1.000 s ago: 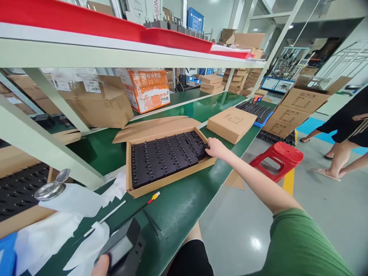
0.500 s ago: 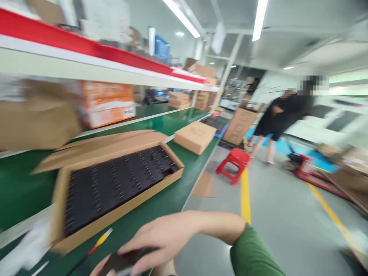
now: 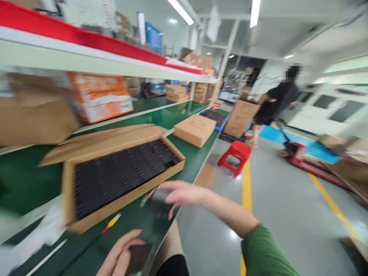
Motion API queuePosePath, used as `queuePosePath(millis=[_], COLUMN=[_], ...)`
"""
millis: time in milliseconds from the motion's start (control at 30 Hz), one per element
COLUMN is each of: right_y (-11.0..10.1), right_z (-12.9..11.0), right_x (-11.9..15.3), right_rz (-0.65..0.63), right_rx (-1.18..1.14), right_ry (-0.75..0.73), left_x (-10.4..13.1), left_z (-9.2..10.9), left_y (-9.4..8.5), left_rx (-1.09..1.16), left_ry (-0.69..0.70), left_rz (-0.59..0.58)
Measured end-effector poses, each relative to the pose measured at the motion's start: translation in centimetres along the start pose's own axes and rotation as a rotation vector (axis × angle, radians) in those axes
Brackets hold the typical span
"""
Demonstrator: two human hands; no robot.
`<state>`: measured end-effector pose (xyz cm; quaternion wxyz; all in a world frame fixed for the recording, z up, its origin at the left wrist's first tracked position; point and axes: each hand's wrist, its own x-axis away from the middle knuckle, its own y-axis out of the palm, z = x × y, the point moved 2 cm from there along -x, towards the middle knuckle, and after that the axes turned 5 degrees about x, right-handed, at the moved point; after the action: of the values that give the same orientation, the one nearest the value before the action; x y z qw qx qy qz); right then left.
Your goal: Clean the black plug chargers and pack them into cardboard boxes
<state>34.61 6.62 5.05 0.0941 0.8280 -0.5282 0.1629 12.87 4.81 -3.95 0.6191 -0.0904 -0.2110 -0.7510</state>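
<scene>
My right hand is closed on a dark grey flat piece, smeared by motion, above the green bench near its front edge. Lower down, my left hand has its fingers bent around a dark, shiny flat piece; its exact kind is not clear. Just beyond both hands lies an open cardboard box, holding rows of black parts with thin metal pins. A cable with a yellow and red plug rests on the bench between the box and my left hand.
A closed carton sits farther along the bench. Above runs a shelf with a red edge. Crumpled white plastic lies at left. A red stool, a pallet jack and a person are on the floor side.
My right hand has moved up and away from my left hand, carrying the dark grey piece. The left hand now shows more fully with its own dark piece. The person has turned away.
</scene>
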Motion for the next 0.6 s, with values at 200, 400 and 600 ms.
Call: queuePosePath(millis=[200, 400, 600], right_y=[-10.6, -14.5, -15.9], right_z=[1.9, 2.2, 1.8], right_x=[-1.2, -5.3, -7.6], right_rz=[0.39, 0.429, 0.165], right_rx=[0.064, 0.612, 0.97], right_ry=[-0.106, -0.044, 0.027], left_x=[4.5, 5.6, 6.5], left_z=[2.1, 3.0, 3.0], left_y=[-3.0, -4.6, -6.2], left_rx=[0.176, 0.222, 0.191], left_ry=[-0.162, -0.161, -0.128], left_rz=[0.181, 0.344, 0.432])
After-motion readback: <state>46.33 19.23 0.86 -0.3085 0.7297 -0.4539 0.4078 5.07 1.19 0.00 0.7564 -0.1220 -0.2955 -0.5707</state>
